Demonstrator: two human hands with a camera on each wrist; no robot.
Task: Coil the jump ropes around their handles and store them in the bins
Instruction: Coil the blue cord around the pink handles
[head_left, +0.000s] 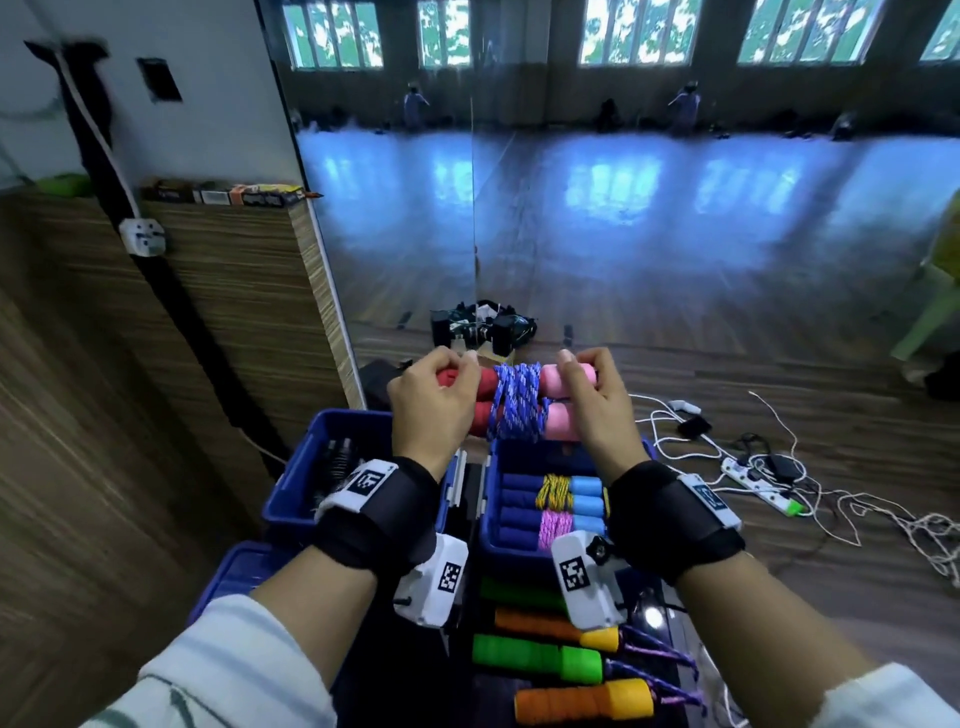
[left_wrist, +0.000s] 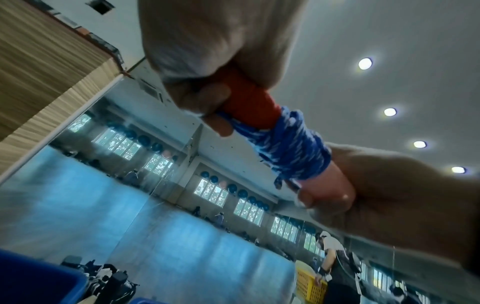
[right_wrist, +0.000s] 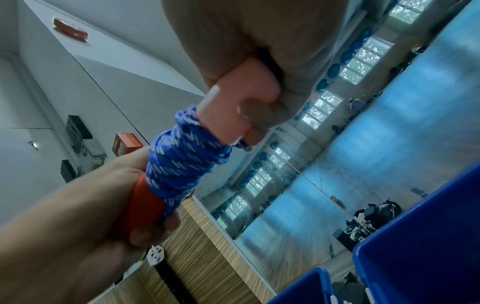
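Coiled jump rope (head_left: 517, 402) between left hand (head_left: 434, 402), right hand (head_left: 597, 410), seemingly above bin (head_left: 491, 499)

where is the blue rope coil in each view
Head: the blue coil sits just above centre, wound round the handles between the left hand and right hand.
Left wrist: right of centre, between red and pink handle ends.
Right wrist: left of centre, running diagonally.
Shared landmark: the pink handle end next to the coil.

Left hand (head_left: 434, 402) and right hand (head_left: 597, 400) raised side by side, fingers curled, each grip closed.
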